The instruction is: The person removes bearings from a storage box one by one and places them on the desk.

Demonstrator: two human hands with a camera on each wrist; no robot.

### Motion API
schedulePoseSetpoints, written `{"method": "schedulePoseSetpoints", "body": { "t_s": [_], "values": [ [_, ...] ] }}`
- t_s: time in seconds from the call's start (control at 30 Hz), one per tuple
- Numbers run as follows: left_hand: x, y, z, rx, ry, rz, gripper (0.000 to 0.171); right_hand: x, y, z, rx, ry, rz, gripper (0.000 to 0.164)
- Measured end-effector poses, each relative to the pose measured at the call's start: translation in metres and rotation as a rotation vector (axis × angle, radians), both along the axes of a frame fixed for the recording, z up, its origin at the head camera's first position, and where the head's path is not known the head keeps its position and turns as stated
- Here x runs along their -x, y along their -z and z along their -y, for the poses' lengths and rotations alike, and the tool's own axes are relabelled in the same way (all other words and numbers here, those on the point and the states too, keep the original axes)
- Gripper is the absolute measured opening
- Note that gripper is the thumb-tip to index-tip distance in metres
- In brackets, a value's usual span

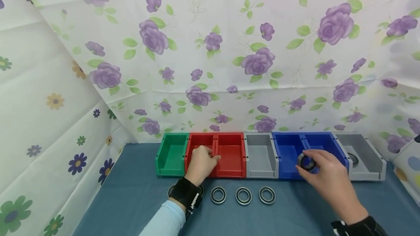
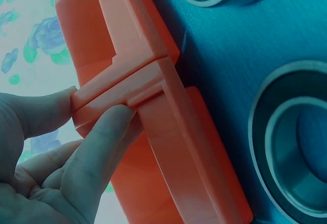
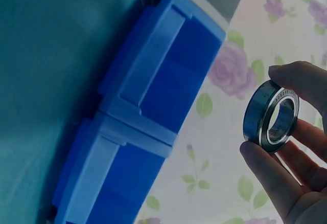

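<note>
My left hand (image 1: 201, 161) is at the two side-by-side red bins, the left red bin (image 1: 201, 140) and the right red bin (image 1: 231, 156). Its thumb and a finger pinch their adjoining walls, as the left wrist view shows. Over the blue bins, my right hand (image 1: 333, 177) holds a ball bearing (image 3: 254, 115) between thumb and fingertips, tilted so its bore shows. In the head view this bearing overlaps the left blue bin (image 1: 288, 148) and the right blue bin (image 1: 318, 142). Another bearing (image 1: 356, 160) lies in the right grey bin (image 1: 369, 156), partly hidden behind its wall.
A green bin (image 1: 172, 156) ends the row at left; a grey bin (image 1: 260, 152) stands mid-row. Several bearings lie in front on the blue tabletop (image 1: 131, 192), among them one bearing (image 1: 212, 195) right of my left wrist. Others are partly hidden under that wrist. Flowered cloth (image 1: 229, 57) hangs behind.
</note>
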State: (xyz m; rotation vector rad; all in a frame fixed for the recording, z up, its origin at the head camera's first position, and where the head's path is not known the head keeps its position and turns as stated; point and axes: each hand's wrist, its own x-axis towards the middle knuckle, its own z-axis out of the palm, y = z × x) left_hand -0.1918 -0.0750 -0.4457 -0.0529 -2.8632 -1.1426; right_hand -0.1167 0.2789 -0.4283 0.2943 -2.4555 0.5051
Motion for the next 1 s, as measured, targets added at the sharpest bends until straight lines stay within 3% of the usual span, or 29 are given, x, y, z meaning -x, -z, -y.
{"method": "schedulePoseSetpoints", "body": {
  "t_s": [0.3,0.43,0.67,1.0],
  "values": [
    [0.000,0.000,0.000,0.021,-0.005,-0.020,0.037,-0.012,0.015,0.011,0.005,-0.054,0.058,0.052],
    [0.000,-0.001,0.000,0.018,-0.009,-0.016,0.037,-0.015,0.022,0.017,-0.012,-0.060,0.142,0.052],
    [0.000,0.000,0.000,0.032,-0.017,-0.012,0.038,-0.017,0.030,0.024,-0.029,-0.073,0.372,0.049],
    [0.000,-0.001,0.001,0.021,-0.008,-0.021,0.038,-0.014,0.044,0.027,-0.070,-0.149,0.497,0.045]
  ]
}}
